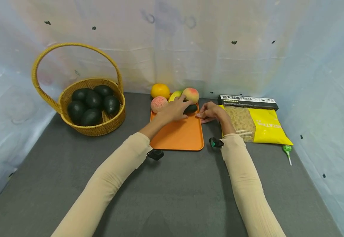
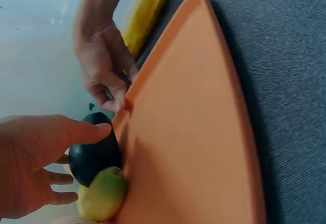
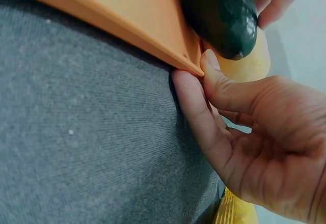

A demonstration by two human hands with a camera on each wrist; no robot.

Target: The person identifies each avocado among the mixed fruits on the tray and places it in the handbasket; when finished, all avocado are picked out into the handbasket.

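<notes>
An orange tray [image 1: 178, 135] lies on the dark tabletop with fruit along its far side. My left hand [image 1: 173, 109] reaches over the tray and holds a dark green avocado [image 1: 190, 109]. In the left wrist view its thumb [image 2: 89, 132] lies across the avocado [image 2: 96, 158], the other fingers on the far side. My right hand [image 1: 209, 112] pinches the tray's right edge; thumb above and index finger below show in the right wrist view. Around the left hand are a peach [image 1: 191, 95], a pinkish round fruit [image 1: 159, 104], a yellow-green banana [image 1: 175, 95] and an orange [image 1: 160, 91].
A wicker basket [image 1: 112, 123] with a tall handle stands at the left, holding several avocados [image 1: 93, 99]. Right of the tray lie a yellow pasta bag [image 1: 266, 126], a black pasta box [image 1: 247, 102] and a green lollipop [image 1: 287, 149]. Pale sheeting [image 1: 172, 46] hangs behind.
</notes>
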